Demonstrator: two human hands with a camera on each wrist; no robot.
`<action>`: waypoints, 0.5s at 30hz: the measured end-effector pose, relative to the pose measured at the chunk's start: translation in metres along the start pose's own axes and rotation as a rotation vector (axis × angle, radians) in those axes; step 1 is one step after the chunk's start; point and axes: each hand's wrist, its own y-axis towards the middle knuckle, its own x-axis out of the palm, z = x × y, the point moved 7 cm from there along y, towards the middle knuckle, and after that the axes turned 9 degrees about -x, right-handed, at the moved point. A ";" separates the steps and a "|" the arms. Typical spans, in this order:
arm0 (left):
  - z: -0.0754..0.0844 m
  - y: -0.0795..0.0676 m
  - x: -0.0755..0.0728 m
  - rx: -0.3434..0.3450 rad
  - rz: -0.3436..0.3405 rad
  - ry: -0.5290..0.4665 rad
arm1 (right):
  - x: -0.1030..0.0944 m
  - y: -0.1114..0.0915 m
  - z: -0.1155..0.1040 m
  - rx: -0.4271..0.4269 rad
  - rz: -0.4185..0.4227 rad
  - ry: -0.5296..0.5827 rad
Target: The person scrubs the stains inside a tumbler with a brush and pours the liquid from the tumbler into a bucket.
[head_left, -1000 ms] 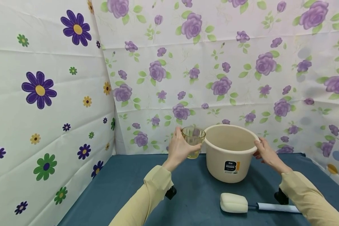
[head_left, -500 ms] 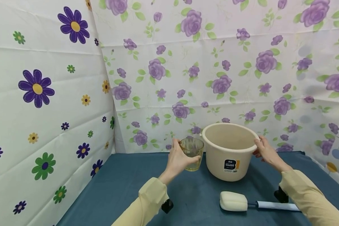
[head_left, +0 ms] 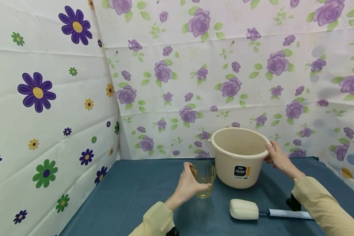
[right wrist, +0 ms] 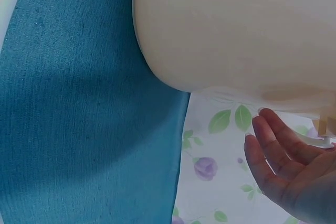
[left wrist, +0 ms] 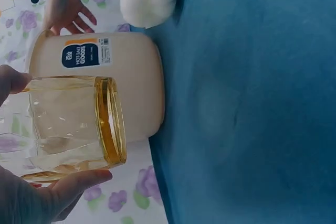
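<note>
A clear amber-tinted drinking glass [head_left: 205, 178] is upright just left of the bucket, gripped by my left hand [head_left: 188, 183] with thumb and fingers on opposite sides. In the left wrist view the glass [left wrist: 73, 124] shows its thick yellowish base, a little off the blue cloth. My right hand [head_left: 281, 160] holds the rim of the beige plastic bucket [head_left: 239, 167] at its right side. From the right wrist, that hand [right wrist: 294, 166] has its fingers hanging outside the bucket wall [right wrist: 226, 35], near the handle joint.
A sponge brush [head_left: 244, 209] with a white handle [head_left: 290, 214] lies in front of the bucket, partly under the right sleeve [head_left: 324, 203]. Blue cloth [head_left: 141, 186] covers the table. Flower-printed sheets [head_left: 165, 98] stand behind and at the left.
My left hand has lowered the glass from the bucket's rim height to near the table. The right hand has stayed at the bucket's rim.
</note>
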 end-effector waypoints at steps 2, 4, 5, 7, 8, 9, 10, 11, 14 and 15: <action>-0.002 -0.002 0.002 -0.002 -0.006 0.005 | 0.000 0.000 0.000 0.001 -0.001 -0.001; -0.003 -0.004 0.003 -0.009 -0.010 0.015 | 0.000 0.001 0.000 0.001 0.000 0.002; -0.005 -0.005 0.004 -0.012 -0.012 0.020 | 0.000 0.001 0.001 -0.001 0.001 0.004; -0.007 -0.006 0.006 -0.010 -0.020 0.023 | 0.000 0.001 0.002 -0.003 0.002 0.010; -0.009 -0.007 0.007 -0.010 -0.024 0.024 | 0.000 0.001 0.002 -0.004 0.003 0.011; -0.010 -0.008 0.008 -0.010 -0.029 0.023 | 0.000 0.001 0.002 -0.005 0.004 0.013; -0.012 -0.009 0.009 -0.007 -0.036 0.021 | 0.000 0.001 0.002 -0.004 0.005 0.014; -0.013 -0.010 0.010 -0.004 -0.043 0.016 | 0.000 0.001 0.002 -0.005 0.007 0.014; -0.017 -0.013 0.013 0.004 -0.064 0.008 | 0.000 0.001 0.001 -0.003 0.011 0.014; -0.018 -0.014 0.014 0.003 -0.076 -0.001 | 0.000 0.001 0.001 -0.003 0.013 0.014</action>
